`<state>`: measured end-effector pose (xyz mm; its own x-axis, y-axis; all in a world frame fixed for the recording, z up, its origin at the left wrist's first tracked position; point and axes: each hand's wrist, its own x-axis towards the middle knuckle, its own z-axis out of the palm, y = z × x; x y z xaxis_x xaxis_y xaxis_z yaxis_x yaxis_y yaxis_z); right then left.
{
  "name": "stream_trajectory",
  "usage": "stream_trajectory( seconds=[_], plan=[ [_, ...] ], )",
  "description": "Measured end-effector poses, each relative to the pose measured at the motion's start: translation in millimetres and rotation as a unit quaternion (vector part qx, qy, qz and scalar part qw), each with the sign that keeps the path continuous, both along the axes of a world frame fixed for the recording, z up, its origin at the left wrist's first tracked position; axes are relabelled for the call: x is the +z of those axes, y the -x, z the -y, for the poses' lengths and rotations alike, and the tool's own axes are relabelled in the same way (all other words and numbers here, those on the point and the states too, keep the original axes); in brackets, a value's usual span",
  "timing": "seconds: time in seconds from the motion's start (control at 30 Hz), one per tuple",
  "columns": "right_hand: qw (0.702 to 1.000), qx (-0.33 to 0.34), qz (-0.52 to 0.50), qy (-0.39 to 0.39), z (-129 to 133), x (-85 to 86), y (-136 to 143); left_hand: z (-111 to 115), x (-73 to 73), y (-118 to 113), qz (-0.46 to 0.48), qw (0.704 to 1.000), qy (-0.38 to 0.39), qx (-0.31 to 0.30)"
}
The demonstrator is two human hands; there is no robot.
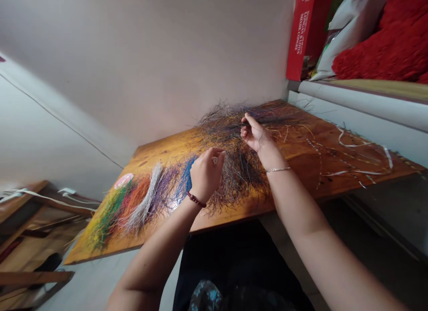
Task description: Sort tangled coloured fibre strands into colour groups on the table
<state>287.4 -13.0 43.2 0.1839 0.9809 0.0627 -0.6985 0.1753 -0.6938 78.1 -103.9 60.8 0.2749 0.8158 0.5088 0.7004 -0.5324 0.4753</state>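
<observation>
My left hand (206, 173), with a dark bead bracelet at the wrist, is closed, thumb and index finger pinched together over the blue strands (186, 179) and the tangled pile. Whatever is between those fingertips is too fine to make out. Farther back and to the right, my right hand (254, 133) is curled shut, thumb against the fingers, above the dark strands (224, 119). Thin dark lines run close by its fingers, but I cannot tell whether they are gripped. Between and below both hands spreads a tangled heap of grey-brown wire-like strands (239, 182).
On the wooden board (297, 168), bundles of yellow-green strands (107, 217), orange-red strands (135, 197), silver strands (147, 202) and purple strands (167, 186) lie left. White strips (354, 172) and beaded strings lie right. A red box (301, 39) stands on the back-right ledge.
</observation>
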Motion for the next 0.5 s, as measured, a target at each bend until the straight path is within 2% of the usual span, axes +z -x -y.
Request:
stream_trajectory(
  seconds=[0.1, 0.17, 0.23, 0.3, 0.4, 0.5],
  plan=[
    [1.0, 0.017, 0.001, -0.008, 1.6, 0.3, 13.3, -6.3, -14.6, -9.3, 0.114, 0.976, 0.151, -0.104],
    [1.0, 0.028, 0.008, -0.011, 2.7, 0.0, 21.8, -1.8, -26.8, -22.4, 0.139, 0.951, 0.227, -0.154],
    [0.999, 0.032, 0.017, -0.01, 3.6, -1.0, 28.1, 6.0, -36.1, -36.3, 0.111, 0.951, 0.234, -0.17],
    [0.999, 0.035, 0.024, -0.008, 4.3, -2.4, 31.6, 12.6, -41.3, -47.3, 0.057, 0.964, 0.209, -0.156],
    [0.999, 0.037, 0.03, -0.01, 5.1, -3.1, 32.4, 15.7, -43.3, -55.6, -0.005, 0.979, 0.168, -0.114],
    [0.999, 0.033, 0.026, -0.022, 6.2, -0.9, 30.5, 21.3, -39.5, -54.8, -0.007, 0.982, 0.158, -0.105]
  ],
)
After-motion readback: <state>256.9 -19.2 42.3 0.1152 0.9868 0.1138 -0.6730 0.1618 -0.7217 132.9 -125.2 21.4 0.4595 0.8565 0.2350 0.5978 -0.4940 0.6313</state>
